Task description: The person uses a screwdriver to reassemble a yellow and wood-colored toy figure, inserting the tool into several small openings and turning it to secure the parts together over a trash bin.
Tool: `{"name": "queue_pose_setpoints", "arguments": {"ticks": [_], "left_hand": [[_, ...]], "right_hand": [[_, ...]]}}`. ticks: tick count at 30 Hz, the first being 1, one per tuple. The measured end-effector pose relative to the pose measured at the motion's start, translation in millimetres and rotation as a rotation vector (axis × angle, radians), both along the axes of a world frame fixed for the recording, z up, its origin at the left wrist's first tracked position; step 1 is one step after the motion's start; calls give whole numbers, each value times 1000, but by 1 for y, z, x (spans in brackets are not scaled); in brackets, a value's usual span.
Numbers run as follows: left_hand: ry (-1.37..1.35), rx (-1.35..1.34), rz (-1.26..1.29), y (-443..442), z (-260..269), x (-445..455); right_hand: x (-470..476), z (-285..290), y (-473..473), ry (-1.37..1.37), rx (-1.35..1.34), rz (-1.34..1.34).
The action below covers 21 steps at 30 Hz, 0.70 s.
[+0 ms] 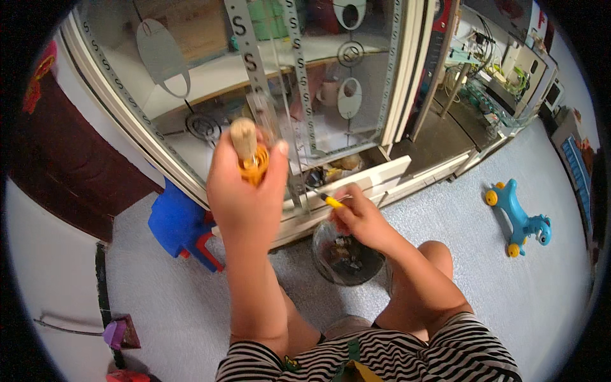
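My left hand point(248, 205) is raised in front of the glass cabinet doors, with the fingers wrapped around a small corked bottle point(254, 168). Amber-orange colour shows below its pale cork stopper point(244, 137); the lower part is hidden in the hand. My right hand point(365, 217) grips a slim tool with a yellow and black handle point(332, 201), perhaps a screwdriver. Its thin tip points up and left towards the drawer front. Just beyond that hand, a white drawer point(389, 173) stands pulled out with small items inside. Slight blur softens both hands.
Under my right hand, a dark waste bin point(351, 270) holding scraps stands between my legs. At left is a blue plastic chair point(176, 222) with red parts. A blue wheeled ride-on toy point(518, 215) stands at right. Sliding glass doors point(329, 110) rise ahead.
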<state>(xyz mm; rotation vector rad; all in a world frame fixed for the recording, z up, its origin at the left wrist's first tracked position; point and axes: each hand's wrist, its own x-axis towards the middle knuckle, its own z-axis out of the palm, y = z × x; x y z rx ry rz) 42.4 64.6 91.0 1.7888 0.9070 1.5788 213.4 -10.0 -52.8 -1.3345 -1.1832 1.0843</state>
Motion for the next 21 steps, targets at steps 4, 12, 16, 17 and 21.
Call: {"name": "queue_pose_setpoints", "arguments": {"ticks": [4, 12, 16, 17, 21], "left_hand": [[136, 146, 153, 40, 0, 27], [114, 67, 17, 62, -26, 37], [-98, -629, -806, 13, -93, 49], [-74, -761, -889, 5, -109, 51], [-163, -947, -974, -21, -156, 50]], "right_hand": [[38, -11, -56, 54, -47, -58], [67, 43, -36, -321, 194, -39], [64, 46, -48, -270, 24, 44], [63, 33, -51, -256, 16, 44], [49, -8, -68, -349, 8, -61]]}}
